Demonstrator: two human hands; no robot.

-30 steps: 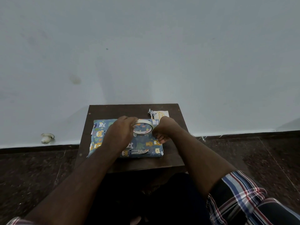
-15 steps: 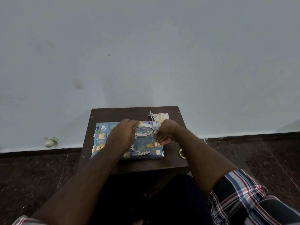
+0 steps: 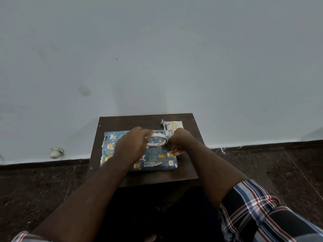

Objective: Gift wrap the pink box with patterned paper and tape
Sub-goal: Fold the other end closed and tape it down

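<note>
Wrapped box [image 3: 153, 159], covered in blue animal-print paper, lies flat on a small dark wooden table [image 3: 122, 122], directly under both hands; no pink is visible through the paper. Tape roll [image 3: 156, 140], white with red lettering on the inner core, is held between the two hands over the far right part of the box, tilted so its hole faces the camera; whether it touches the paper can't be told. Left hand [image 3: 130, 145] grips the roll's left side, fingers curled over the top rim, back of the hand toward the camera and covering the box's middle. Right hand [image 3: 180, 140] sits just right of the roll, fingers curled inward and fingertips [image 3: 174, 149] at the roll's right edge, apparently pinching at the tape end, though the tape strip itself is too small to make out. Beyond the right hand, at the table's far right corner, lies a small white card with yellow lettering [image 3: 174, 125] with a crumpled silvery scrap [image 3: 164, 123] touching its left end. Both forearms run in from the bottom of frame; a plaid sleeve [image 3: 253, 210] is rolled up on the right arm, and a bit of plaid shows on the left arm at bottom left. Table stands against a pale wall [image 3: 157, 58] on a dark speckled floor [image 3: 35, 189]. Well left of the left hand, at the wall base, a small whitish object [image 3: 56, 152], identity unclear.
</note>
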